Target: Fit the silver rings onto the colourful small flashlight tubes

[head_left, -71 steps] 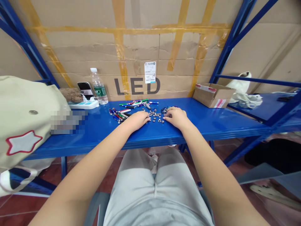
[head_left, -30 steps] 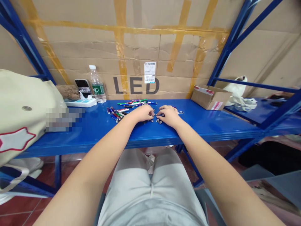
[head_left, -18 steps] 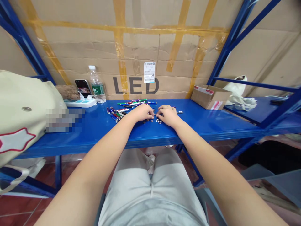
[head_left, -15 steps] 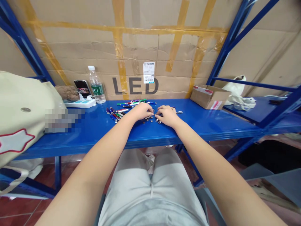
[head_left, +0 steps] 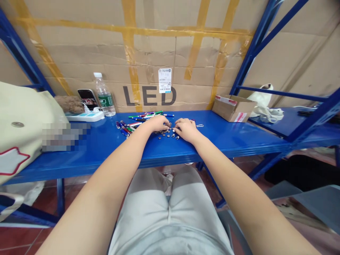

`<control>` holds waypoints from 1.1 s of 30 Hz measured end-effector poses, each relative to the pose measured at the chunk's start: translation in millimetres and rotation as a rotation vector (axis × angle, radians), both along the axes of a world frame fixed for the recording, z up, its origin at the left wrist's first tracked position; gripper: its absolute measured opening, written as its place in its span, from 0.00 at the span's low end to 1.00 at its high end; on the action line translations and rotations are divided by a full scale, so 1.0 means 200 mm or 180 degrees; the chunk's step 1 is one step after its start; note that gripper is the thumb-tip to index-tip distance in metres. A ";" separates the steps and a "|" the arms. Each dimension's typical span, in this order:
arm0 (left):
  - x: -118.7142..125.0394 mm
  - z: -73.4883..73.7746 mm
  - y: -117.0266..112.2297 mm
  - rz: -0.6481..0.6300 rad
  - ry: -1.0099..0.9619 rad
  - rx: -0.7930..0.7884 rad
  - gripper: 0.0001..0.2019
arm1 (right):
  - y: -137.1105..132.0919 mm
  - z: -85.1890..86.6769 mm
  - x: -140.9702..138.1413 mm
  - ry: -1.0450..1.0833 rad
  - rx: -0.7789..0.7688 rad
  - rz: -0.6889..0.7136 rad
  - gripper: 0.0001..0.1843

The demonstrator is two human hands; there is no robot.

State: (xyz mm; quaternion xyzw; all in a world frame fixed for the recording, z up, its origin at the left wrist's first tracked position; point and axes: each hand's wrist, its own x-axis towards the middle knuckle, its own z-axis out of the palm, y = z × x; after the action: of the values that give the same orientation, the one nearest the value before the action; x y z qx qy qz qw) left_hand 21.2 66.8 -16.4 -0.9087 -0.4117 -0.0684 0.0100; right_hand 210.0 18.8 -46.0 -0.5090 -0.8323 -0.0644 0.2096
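My left hand [head_left: 159, 123] rests over the table beside a pile of coloured pen-like tubes [head_left: 130, 128], its fingers curled and the fingertips close together. Facing it, my right hand [head_left: 186, 130] has its fingers bent and thumb drawn in. The fingertips of both hands nearly meet; whatever small thing lies in them is too tiny to make out. Several small round metal discs [head_left: 168, 136] lie on the table just below the fingertips. Small shiny metal clips [head_left: 177, 137] sit by my right thumb. A white wire-like loop [head_left: 199, 125] lies beyond my right hand.
On the blue table [head_left: 228, 140] stand a water bottle [head_left: 105, 97], a phone [head_left: 88, 99], a power strip [head_left: 85, 116] and an open cardboard box [head_left: 233, 108]. A cream bag [head_left: 29, 109] takes up the left end. Taped cardboard [head_left: 148, 49] backs the table.
The view has shifted slightly, moving the scene left. My hands stay close together over the discs, and the metal clips by my right hand show more fully.
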 end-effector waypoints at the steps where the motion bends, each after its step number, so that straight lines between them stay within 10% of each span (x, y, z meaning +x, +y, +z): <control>1: 0.00 0.00 0.00 0.0072 0.0000 -0.0012 0.13 | 0.00 0.00 0.00 0.0003 -0.0007 -0.0005 0.12; 23: -0.01 0.03 -0.12 0.0399 -0.0503 -0.0183 0.06 | 0.10 0.03 -0.07 -0.0039 -0.0263 0.0031 0.09; 33: -0.07 0.01 -0.06 0.0724 -0.0588 0.0496 0.11 | 0.07 0.05 -0.05 0.0321 -0.0245 0.0153 0.02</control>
State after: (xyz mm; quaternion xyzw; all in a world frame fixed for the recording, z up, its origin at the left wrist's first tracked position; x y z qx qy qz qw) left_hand 6.4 54.7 -13.6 -0.8425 -0.5045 -0.1817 0.0503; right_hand 200.9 33.6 -36.7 -0.4991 -0.8346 -0.0016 0.2330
